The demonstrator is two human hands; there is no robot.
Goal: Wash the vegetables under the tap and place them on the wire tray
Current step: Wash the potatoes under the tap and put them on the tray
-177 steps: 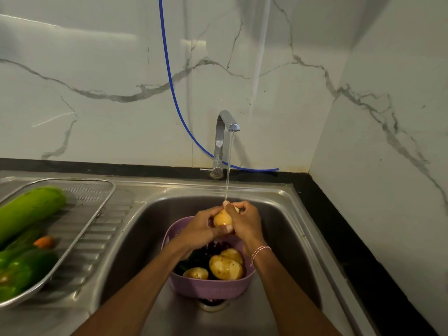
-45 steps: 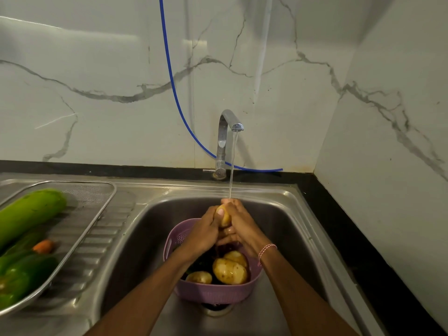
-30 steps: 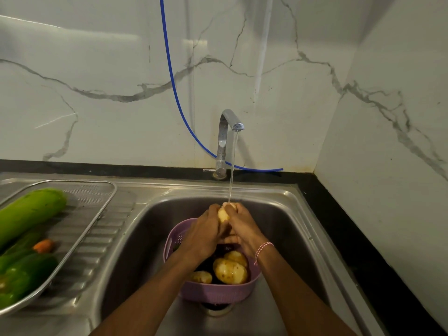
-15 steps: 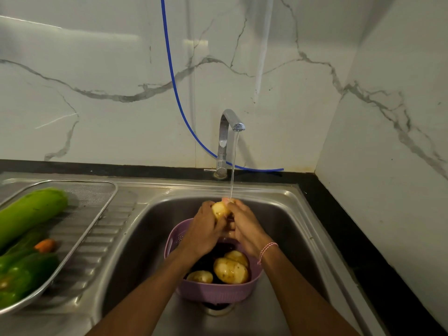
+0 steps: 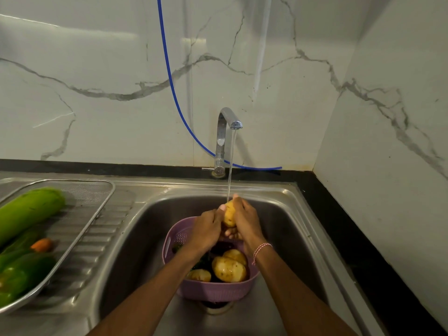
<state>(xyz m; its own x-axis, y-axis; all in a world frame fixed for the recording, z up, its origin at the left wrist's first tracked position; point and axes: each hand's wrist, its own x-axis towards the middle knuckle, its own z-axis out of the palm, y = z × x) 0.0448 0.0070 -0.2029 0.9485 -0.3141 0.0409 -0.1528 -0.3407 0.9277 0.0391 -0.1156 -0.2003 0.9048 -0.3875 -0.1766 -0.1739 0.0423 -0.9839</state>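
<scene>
White marble walls (image 5: 109,69) — seemingly dim corner.

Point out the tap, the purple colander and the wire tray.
tap (image 5: 221,139): head view, on its upright chrome neck.
purple colander (image 5: 215,291): head view, on its near outer wall.
wire tray (image 5: 106,202): head view, on its right rim.
</scene>
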